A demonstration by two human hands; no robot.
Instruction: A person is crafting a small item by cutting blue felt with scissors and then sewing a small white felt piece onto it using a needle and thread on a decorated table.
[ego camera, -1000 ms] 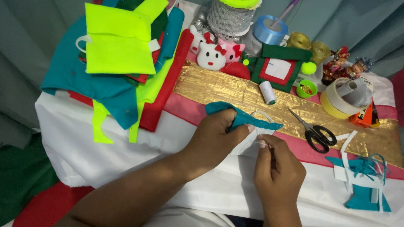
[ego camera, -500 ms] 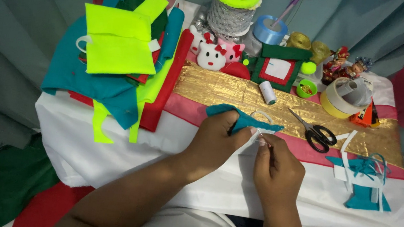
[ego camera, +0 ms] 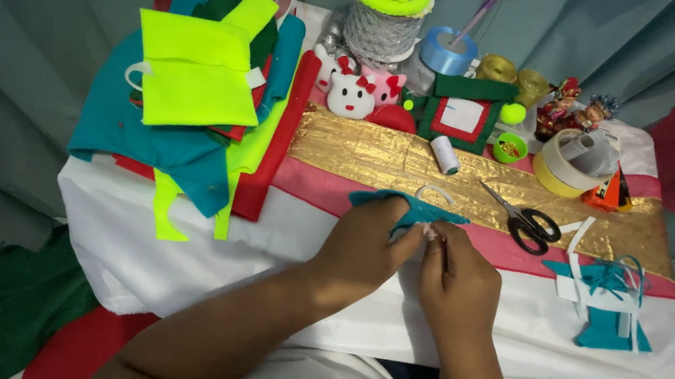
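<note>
My left hand [ego camera: 365, 247] pinches a small teal felt piece [ego camera: 419, 209] over the white cloth at the table's middle. My right hand [ego camera: 455, 279] sits right beside it, fingertips closed near the felt's lower edge on something thin, a needle or thread that is too small to tell. A white loop of ribbon [ego camera: 436, 191] pokes up behind the felt. Black-handled scissors [ego camera: 528, 222] lie just to the right on the gold strip [ego camera: 366, 156].
A stack of teal, red and neon-yellow felt [ego camera: 196, 108] fills the left. A finished teal felt piece with white ribbon [ego camera: 608, 301] lies right. At the back stand a white thread spool [ego camera: 444, 154], tape rolls [ego camera: 566, 159], a cat figure [ego camera: 351, 95] and a green-red frame [ego camera: 462, 115].
Both hands stay over the teal felt; my right hand has shifted slightly closer to the left hand's fingers.
</note>
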